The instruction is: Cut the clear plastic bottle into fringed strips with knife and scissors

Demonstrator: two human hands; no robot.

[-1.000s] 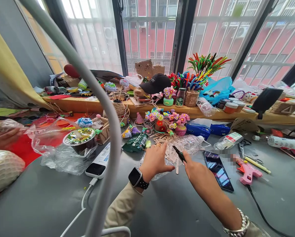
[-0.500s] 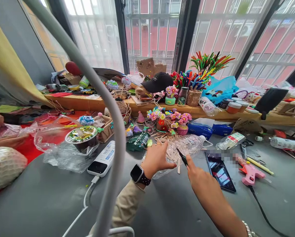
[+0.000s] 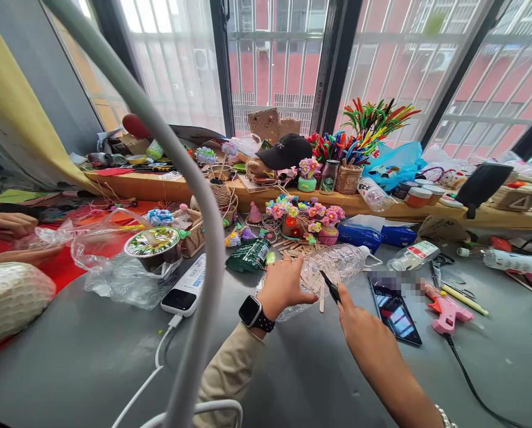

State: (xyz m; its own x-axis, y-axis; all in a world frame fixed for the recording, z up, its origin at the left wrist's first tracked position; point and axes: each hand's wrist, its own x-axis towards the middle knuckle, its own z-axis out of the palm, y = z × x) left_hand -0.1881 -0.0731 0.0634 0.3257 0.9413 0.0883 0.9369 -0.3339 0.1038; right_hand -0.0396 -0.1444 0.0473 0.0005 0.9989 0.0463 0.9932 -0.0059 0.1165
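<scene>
A large clear plastic bottle (image 3: 337, 261) lies on its side on the grey table, its white cap end toward the right. My left hand (image 3: 286, 286), with a watch at the wrist, grips the bottle's near-left end, thumb spread along its near side. In my right hand (image 3: 352, 312) is a slim black craft knife (image 3: 331, 286), its pointed end toward the bottle's side; whether it touches the plastic I cannot tell. Several wooden craft sticks (image 3: 321, 300) lie around and behind the bottle, partly seen through it.
A phone (image 3: 394, 312) and a pink glue gun (image 3: 450, 312) lie to the right. A white power bank (image 3: 185, 288) and a lidded cup (image 3: 153, 246) are on the left. A white lamp arm (image 3: 212, 238) crosses the view. Another person's hands (image 3: 11, 238) work at far left.
The view has shifted slightly. Both my hands keep nearly the same place on the bottle and knife. The other person's hands at far left have moved a little.
</scene>
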